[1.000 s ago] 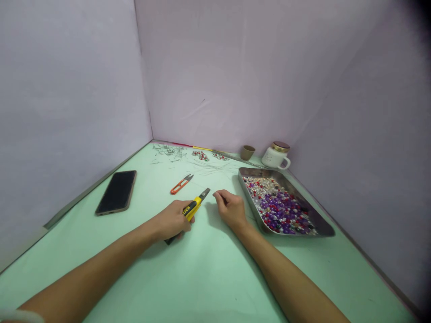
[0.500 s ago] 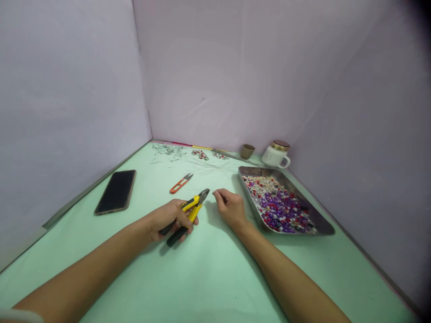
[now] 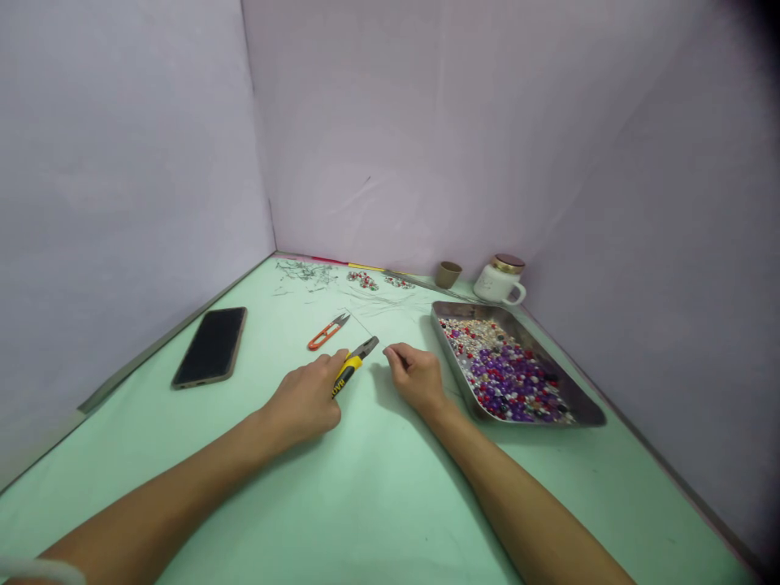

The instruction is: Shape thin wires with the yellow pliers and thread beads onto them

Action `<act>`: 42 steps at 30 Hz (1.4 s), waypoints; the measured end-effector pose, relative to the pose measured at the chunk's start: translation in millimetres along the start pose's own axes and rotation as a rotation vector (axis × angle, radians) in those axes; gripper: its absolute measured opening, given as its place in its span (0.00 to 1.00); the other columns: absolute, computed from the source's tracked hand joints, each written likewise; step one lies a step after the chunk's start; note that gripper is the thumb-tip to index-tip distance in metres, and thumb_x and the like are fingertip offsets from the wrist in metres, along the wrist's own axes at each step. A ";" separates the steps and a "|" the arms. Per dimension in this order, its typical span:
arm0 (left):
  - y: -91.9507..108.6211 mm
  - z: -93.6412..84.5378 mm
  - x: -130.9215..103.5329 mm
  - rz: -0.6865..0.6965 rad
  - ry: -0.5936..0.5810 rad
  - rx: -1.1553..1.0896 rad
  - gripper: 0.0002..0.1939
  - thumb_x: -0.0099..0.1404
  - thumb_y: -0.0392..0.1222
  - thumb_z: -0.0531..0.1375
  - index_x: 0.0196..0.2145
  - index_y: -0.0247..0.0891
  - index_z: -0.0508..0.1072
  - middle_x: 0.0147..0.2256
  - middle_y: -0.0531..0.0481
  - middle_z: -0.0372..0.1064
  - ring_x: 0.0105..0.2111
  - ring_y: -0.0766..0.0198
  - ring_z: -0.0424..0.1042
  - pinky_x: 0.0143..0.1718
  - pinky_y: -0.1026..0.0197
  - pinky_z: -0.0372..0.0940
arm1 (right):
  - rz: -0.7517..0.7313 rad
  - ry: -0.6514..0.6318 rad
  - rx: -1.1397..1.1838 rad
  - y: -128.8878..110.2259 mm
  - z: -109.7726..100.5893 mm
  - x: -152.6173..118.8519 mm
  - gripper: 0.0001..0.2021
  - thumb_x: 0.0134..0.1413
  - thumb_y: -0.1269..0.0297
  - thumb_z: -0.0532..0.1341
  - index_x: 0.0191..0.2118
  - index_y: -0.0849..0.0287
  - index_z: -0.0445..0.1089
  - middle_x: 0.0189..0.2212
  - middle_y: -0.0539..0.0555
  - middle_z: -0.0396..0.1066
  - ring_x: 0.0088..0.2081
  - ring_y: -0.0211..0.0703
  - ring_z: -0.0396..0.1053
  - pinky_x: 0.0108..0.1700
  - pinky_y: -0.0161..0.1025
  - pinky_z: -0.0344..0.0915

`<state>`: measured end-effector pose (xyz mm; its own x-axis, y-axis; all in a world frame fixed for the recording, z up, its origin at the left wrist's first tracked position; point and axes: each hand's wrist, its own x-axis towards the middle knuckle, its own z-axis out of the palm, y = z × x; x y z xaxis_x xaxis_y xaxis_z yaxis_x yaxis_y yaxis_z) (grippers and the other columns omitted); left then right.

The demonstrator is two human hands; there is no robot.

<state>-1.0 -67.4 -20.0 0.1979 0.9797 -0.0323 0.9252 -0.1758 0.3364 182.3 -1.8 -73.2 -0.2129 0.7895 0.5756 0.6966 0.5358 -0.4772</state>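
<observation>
My left hand (image 3: 308, 394) is wrapped round the yellow and black handles of a pair of pliers (image 3: 352, 368). The pliers' metal jaws point up and right, close to my right fingertips but apart from them. A loose thin wire (image 3: 362, 326) lies slantwise just beyond the jaws. My right hand (image 3: 418, 375) is closed in a pinch, thumb against forefinger, with a tiny end of what looks like thin wire at the fingertips; most of it is hidden. Orange thread snips (image 3: 327, 331) lie on the table beyond my left hand.
A metal tray (image 3: 463, 390) of mixed beads stands right of my right hand. A phone (image 3: 210, 348) lies at left. Toward the back wall are wire scraps (image 3: 305, 272), beaded pieces (image 3: 364, 281), a small brown cup (image 3: 448, 275) and a lidded white mug (image 3: 496, 280).
My left hand has turned over, its back now upward, and its fingers have closed the spread plier handles. My right hand has hardly moved. A thin wire now shows beyond the jaws.
</observation>
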 end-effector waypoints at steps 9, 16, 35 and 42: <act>0.2 0.2 1.1 -0.004 -0.007 0.024 0.35 0.47 0.28 0.51 0.54 0.43 0.52 0.40 0.43 0.66 0.37 0.52 0.67 0.30 0.60 0.57 | 0.003 -0.009 -0.003 0.5 0.7 0.0 0.13 0.53 0.62 0.51 0.29 0.57 0.71 0.22 0.51 0.71 0.23 0.38 0.65 0.27 0.32 0.56; -1.5 -4.7 0.1 0.032 -0.059 -0.391 0.18 0.44 0.27 0.51 0.33 0.40 0.65 0.27 0.52 0.65 0.28 0.61 0.63 0.27 0.65 0.53 | 0.006 0.002 0.015 -0.9 0.0 0.3 0.12 0.53 0.62 0.51 0.29 0.58 0.71 0.22 0.51 0.71 0.24 0.37 0.65 0.28 0.32 0.57; -7.7 -3.0 6.1 0.071 -0.109 -0.499 0.11 0.42 0.29 0.51 0.27 0.38 0.62 0.24 0.56 0.59 0.24 0.66 0.57 0.23 0.66 0.48 | 0.007 0.005 0.020 1.0 1.0 0.0 0.12 0.53 0.62 0.51 0.28 0.57 0.71 0.21 0.51 0.71 0.23 0.37 0.65 0.27 0.32 0.57; -6.4 -5.3 6.5 0.000 -0.170 -0.606 0.09 0.41 0.30 0.52 0.24 0.38 0.60 0.21 0.57 0.56 0.21 0.69 0.57 0.20 0.67 0.51 | 0.008 0.009 0.018 -0.1 -0.2 0.2 0.13 0.53 0.62 0.51 0.29 0.57 0.71 0.21 0.51 0.70 0.23 0.37 0.65 0.27 0.32 0.56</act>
<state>-7.3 -59.3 -17.3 0.2927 0.9419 -0.1646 0.5868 -0.0411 0.8087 182.3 -1.8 -72.9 -0.2008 0.7912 0.5776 0.6856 0.5347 -0.4941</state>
